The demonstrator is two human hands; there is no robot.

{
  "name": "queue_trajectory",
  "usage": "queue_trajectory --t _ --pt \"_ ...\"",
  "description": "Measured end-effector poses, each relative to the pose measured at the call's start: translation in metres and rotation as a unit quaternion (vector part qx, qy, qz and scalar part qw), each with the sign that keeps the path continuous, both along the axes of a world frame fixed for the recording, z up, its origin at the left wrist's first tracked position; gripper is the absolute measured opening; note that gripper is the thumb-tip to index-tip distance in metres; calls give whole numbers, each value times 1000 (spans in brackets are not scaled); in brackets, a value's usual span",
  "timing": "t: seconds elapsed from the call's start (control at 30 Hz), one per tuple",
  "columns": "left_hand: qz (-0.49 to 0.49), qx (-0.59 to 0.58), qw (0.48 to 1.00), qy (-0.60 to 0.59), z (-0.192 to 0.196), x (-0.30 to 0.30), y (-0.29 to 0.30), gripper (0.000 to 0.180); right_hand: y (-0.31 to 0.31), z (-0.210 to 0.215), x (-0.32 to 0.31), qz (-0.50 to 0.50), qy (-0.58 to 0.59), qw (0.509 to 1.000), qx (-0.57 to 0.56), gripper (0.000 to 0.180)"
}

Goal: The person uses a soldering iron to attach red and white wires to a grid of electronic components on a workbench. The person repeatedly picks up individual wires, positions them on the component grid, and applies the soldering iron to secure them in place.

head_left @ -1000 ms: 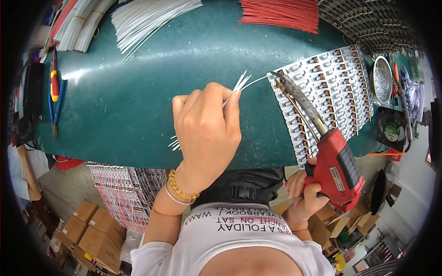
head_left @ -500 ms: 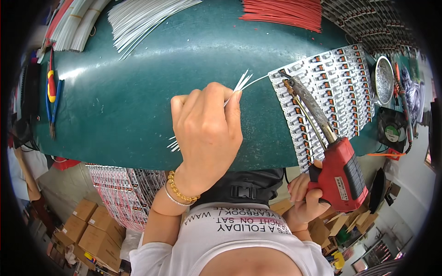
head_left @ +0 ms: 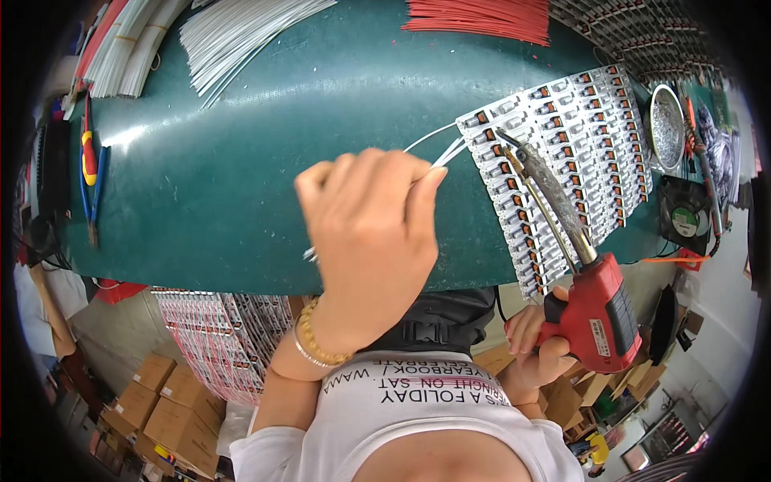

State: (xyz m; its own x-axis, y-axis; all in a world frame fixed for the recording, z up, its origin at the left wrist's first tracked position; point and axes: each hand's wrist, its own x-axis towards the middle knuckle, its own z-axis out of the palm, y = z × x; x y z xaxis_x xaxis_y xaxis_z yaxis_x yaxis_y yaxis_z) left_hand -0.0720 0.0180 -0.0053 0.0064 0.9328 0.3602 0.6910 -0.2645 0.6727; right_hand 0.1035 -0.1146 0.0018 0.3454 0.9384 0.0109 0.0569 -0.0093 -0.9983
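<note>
My left hand (head_left: 365,221) is closed around a small bundle of thin white wires (head_left: 454,151). Their front ends reach the near-left edge of a white circuit board panel (head_left: 574,149), while the back ends stick out behind the hand. A separate white wire curves from the hand to the panel's upper left corner. My right hand (head_left: 534,341) grips a red and black soldering gun (head_left: 598,317). Its dark tip hovers over or touches the panel near the second row of parts; contact cannot be made out. Rows of small orange-and-black components cover the panel.
White wires (head_left: 241,36) and red wires (head_left: 478,18) lie at the back of the green table (head_left: 217,177). Pliers (head_left: 90,173) rest at left. A metal bowl (head_left: 666,128) and a small fan (head_left: 683,215) stand at right. Finished-looking wired panels (head_left: 213,329) hang below the front edge.
My left hand has moved slightly right, bringing the wire bundle's ends to the panel edge. One wire now bows away toward the panel's corner. The soldering gun has stayed nearly in place.
</note>
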Motion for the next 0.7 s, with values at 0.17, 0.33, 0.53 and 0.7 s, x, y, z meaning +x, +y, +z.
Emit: queue_trajectory --t 0.17,0.33,0.53,0.7 --pt "15 -40 998 40 -6 6 5 10 2 -2 0 4 -6 1000 -1 75" --pt "6 -35 998 53 -7 7 6 10 -3 -10 4 -15 -31 999 -13 71" --pt "1 -30 998 59 -8 5 7 10 -9 -14 11 16 -116 993 -34 67" --pt "-1 -34 997 65 -7 5 7 10 -10 -10 19 39 -169 983 -56 74"
